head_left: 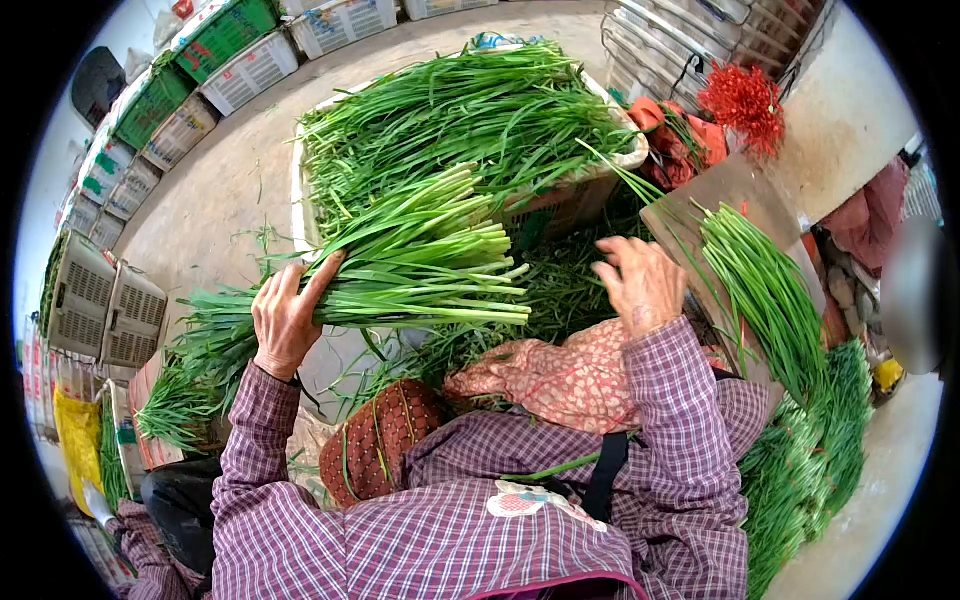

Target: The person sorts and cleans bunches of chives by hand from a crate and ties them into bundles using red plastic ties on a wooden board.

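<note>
My left hand (290,310) is closed round a thick bunch of garlic chives (420,250), pale stalk ends to the right and leaf tips trailing left. Beyond it stands a white crate (298,190) heaped with loose chives (470,110). My right hand (642,282) is apart from the bunch, over the lap, its fingers loosely bent and spaced with nothing visible in them. On a board (680,225) to the right rests a smaller bunch of chives (755,280), with a thin red strand beside it.
Red ties (743,108) hang by a wire rack (670,50) at the upper right. Tied chive bundles (800,490) are stacked at the lower right. Loose leaves (570,285) litter the space before my lap. Plastic crates (250,75) line the left and back.
</note>
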Motion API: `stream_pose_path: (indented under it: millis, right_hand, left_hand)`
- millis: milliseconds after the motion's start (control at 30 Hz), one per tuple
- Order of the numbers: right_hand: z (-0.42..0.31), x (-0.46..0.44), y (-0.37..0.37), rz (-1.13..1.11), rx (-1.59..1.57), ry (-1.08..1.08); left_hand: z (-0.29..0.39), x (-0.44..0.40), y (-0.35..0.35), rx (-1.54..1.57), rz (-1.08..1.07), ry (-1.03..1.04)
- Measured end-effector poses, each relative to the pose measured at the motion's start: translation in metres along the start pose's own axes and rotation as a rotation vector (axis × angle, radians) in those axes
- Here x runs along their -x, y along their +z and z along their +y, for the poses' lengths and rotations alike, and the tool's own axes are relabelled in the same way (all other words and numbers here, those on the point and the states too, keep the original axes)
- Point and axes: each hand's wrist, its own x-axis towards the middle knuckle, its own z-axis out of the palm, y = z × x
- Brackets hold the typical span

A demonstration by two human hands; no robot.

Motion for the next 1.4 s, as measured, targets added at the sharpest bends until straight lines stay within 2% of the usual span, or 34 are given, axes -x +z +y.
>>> stream_pose_path:
  millis: [133,167,267,333,367,467,500,567,600,633,700,767,833,900,1000,1100,1233,1300,1400]
  right_hand:
    - [-0.065,-0.011,-0.02,0.021,-0.394,-0.152]
    - [-0.078,-0.012,-0.02,-0.029,-0.455,-0.177]
    - [-0.099,-0.012,-0.001,0.008,-0.502,-0.255]
    - [-0.102,-0.013,0.009,0.187,-0.357,-0.327]
    - [-0.1,-0.013,0.015,0.185,-0.359,-0.325]
    - [-0.076,-0.012,0.022,0.302,-0.06,-0.22]
    - [-0.057,-0.011,0.023,0.24,0.064,-0.212]
    - [-0.014,-0.005,0.033,0.141,0.118,-0.061]
    - [0.004,-0.003,0.036,-0.123,0.291,0.09]
    - [0.011,0.0,0.025,-0.182,0.335,0.085]
    - [-0.002,-0.004,0.009,0.023,0.097,0.006]
    - [-0.033,-0.012,-0.008,0.091,-0.222,-0.122]
    - [-0.062,-0.014,-0.005,0.045,-0.395,-0.182]
    - [-0.076,-0.015,-0.004,-0.016,-0.441,-0.185]
    - [-0.079,-0.015,0.014,0.052,-0.46,-0.22]
    - [-0.078,-0.015,0.019,0.024,-0.503,-0.225]
    - [-0.079,-0.016,0.018,-0.092,-0.615,-0.122]
    - [-0.079,-0.016,0.022,-0.07,-0.622,-0.124]
    - [-0.08,-0.018,0.021,-0.155,-0.587,-0.1]
  left_hand:
    - [0.005,-0.004,-0.002,0.0,-0.008,0.021]
    - [0.007,-0.005,-0.003,0.0,-0.009,0.024]
    - [0.012,-0.009,-0.007,0.001,0.004,0.041]
    - [0.012,-0.01,-0.008,-0.001,0.034,0.065]
    - [0.011,-0.009,-0.008,-0.002,0.031,0.065]
    - [0.007,-0.004,-0.004,0.002,0.013,0.051]
    - [0.003,0.0,-0.002,0.009,0.002,0.025]
    - [-0.004,0.008,0.0,0.014,-0.011,-0.007]
    - [-0.006,0.01,0.001,0.008,-0.004,-0.02]
    - [-0.006,0.011,0.001,0.003,0.003,-0.031]
    - [-0.004,0.008,0.001,0.011,-0.002,-0.035]
    - [-0.001,0.006,0.001,0.014,-0.009,-0.009]
    - [0.005,0.001,0.001,0.018,-0.002,0.004]
    - [0.008,-0.001,-0.002,0.019,0.002,0.011]
    - [0.011,-0.003,-0.002,0.03,0.037,0.022]
    - [0.011,-0.005,0.001,0.037,0.056,0.034]
    - [0.011,-0.004,0.001,0.061,0.02,0.021]
    - [0.011,-0.004,0.0,0.064,0.014,0.035]
    - [0.011,-0.004,0.001,0.059,0.008,0.039]
